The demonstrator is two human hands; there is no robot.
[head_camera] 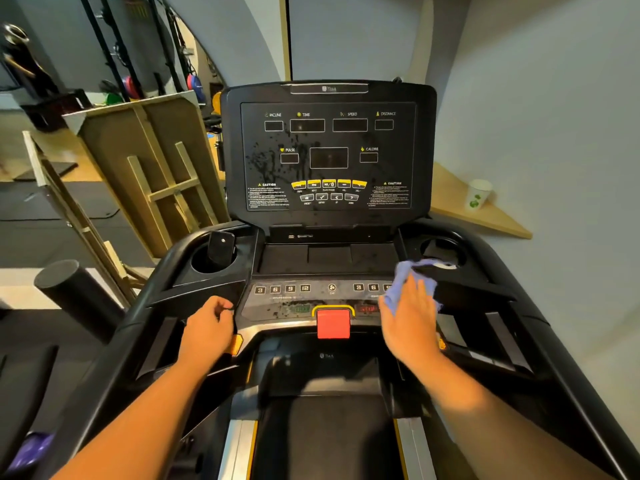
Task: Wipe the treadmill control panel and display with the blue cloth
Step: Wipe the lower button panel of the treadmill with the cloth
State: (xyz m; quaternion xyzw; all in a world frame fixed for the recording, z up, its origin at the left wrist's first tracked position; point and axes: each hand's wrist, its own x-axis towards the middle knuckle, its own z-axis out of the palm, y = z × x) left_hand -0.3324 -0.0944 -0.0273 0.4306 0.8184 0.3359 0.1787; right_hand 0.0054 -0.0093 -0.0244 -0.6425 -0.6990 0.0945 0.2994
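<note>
The treadmill's black upright display [328, 150] stands ahead, its left side speckled with dark droplets. Below it runs the control panel [294, 299] with numbered keys and a red stop button [333, 323]. My right hand [410, 313] lies flat, fingers spread, pressing the blue cloth [408, 275] onto the panel's right end, covering some keys there. The cloth bunches out beyond my fingertips toward the right cup holder. My left hand [209, 323] rests with curled fingers on the console's left edge, beside the panel, holding nothing.
A dark object [220, 249] stands in the left cup holder; the right cup holder [441, 252] lies past the cloth. A paper cup [479, 194] sits on a wooden corner shelf at right. Wooden frames and gym gear crowd the left. The belt runs below.
</note>
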